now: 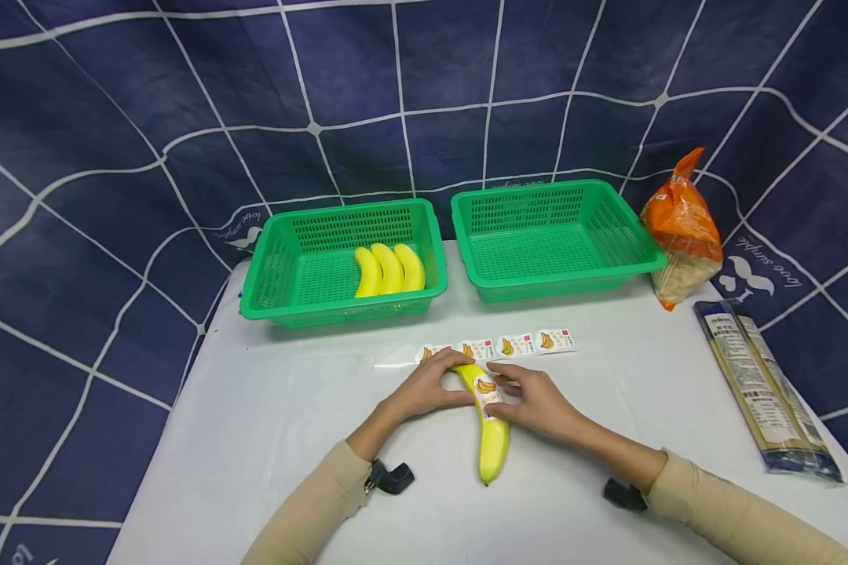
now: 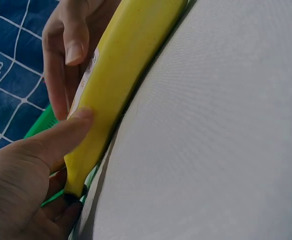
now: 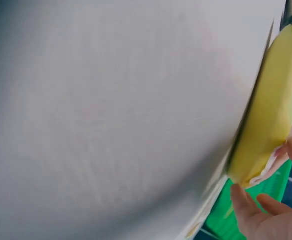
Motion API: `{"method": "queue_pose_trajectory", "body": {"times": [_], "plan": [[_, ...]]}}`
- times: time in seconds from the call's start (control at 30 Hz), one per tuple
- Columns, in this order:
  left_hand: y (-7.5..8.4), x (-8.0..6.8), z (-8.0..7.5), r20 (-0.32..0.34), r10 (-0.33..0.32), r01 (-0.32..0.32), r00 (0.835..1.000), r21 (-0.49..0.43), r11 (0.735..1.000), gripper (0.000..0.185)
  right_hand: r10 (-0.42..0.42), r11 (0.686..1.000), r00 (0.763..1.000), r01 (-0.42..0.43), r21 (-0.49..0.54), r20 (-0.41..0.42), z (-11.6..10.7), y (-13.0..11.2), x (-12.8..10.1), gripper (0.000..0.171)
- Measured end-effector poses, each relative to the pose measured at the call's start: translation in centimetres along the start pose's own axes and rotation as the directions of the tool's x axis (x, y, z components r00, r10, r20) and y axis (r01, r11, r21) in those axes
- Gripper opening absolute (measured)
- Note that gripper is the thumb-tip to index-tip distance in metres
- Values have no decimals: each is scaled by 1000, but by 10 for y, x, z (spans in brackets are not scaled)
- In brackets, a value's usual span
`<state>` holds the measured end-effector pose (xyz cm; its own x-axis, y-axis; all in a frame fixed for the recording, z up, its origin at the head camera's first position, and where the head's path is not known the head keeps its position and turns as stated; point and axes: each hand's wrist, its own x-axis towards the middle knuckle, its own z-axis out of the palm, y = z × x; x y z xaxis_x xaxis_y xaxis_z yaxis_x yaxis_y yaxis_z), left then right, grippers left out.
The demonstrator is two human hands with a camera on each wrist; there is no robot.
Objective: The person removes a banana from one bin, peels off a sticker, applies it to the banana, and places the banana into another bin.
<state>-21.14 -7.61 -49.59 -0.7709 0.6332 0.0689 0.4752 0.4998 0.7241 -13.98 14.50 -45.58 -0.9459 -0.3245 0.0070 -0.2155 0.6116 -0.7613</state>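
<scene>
Yellow banana (image 1: pixel 493 439), upper end hidden under both hands (image 1: pixel 491 392).

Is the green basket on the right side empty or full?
Empty. The right basket shows only bare mesh; the left basket holds three bananas.

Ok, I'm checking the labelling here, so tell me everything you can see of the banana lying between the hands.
The banana is bright yellow, smooth and unblemished, gently curved. It lies flat on the white table, dark tip toward the person. A white sticker with a banana picture sits on its upper half. The left hand holds its far end, thumb along the peel; the right hand touches it at the sticker.
</scene>
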Motion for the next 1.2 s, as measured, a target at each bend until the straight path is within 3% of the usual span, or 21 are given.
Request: {"method": "queue_pose_trajectory", "body": {"times": [0.07, 0.23, 0.4, 0.57, 0.67, 0.77, 0.87, 1.03, 1.2], "plan": [[1, 1, 1, -1, 5, -5, 1000, 2, 1000, 58, 80, 996, 997, -81, 42, 15, -1, 3, 4, 66], [2, 2, 1, -16, 25, -25, 1000, 26, 999, 53, 218, 975, 974, -220, 19, 68, -3, 9, 11, 68], [3, 1, 1, -51, 48, -46, 998, 51, 998, 50, 242, 968, 961, -248, 28, 134, -3, 9, 13, 65], [5, 0, 0, -118, 128, -119, 985, 78, 990, 48, 231, 956, 957, -256, 140, 175, -2, 10, 12, 60], [6, -1, 0, -169, 163, -150, 972, 85, 985, 47, 240, 910, 950, -292, 295, 202, -3, 11, 11, 56], [7, -1, 1, -201, 185, -175, 962, 67, 982, 47, 260, 821, 939, -338, 461, 225, -4, 13, 11, 52], [8, 0, 2, -207, 207, -202, 956, 48, 978, 48, 271, 757, 932, -360, 546, 239, -5, 16, 11, 50], [9, 1, 3, -218, 222, -218, 950, 44, 975, 50, 272, 725, 929, -368, 582, 250, -6, 19, 12, 48], [8, 1, 2, -245, 192, -189, 950, 34, 981, 49, 252, 677, 924, -381, 630, 289, -7, 22, 11, 54]]}}
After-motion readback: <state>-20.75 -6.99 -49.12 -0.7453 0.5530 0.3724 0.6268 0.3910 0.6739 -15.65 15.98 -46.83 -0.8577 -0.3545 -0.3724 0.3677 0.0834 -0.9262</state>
